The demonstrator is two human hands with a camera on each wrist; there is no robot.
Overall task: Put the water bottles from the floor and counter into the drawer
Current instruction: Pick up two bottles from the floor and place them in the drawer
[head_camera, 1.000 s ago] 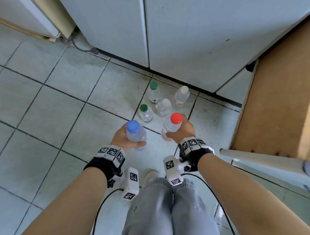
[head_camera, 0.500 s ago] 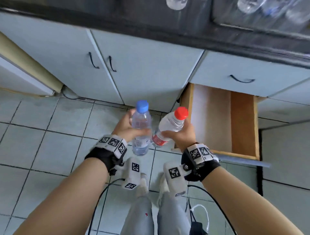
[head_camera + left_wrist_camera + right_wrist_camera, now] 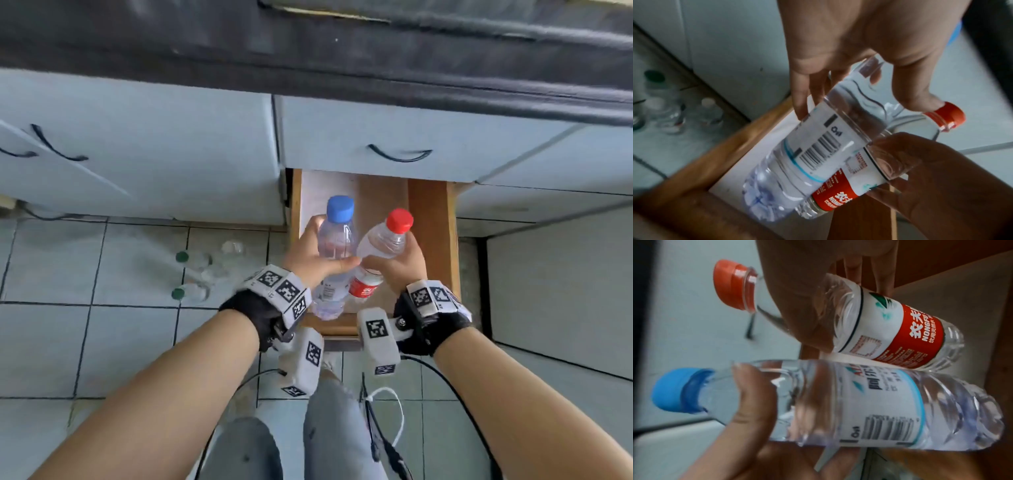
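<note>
My left hand grips a clear blue-capped bottle upright over the open wooden drawer. Beside it my right hand holds a red-capped bottle with a red label, tilted so its base leans against the blue-capped one. Both bottles hang above the drawer's pale bottom. Several more bottles, some with green caps, stand on the tiled floor to the left of the drawer.
Pale blue cabinet doors and a shut drawer front with a black handle sit under a dark counter edge. A white panel stands right of the open drawer. My legs in jeans are below.
Both hands have carried their bottles up from the floor and rightward, and now hold them over the open drawer. The view has swung from the floor to the drawer.
</note>
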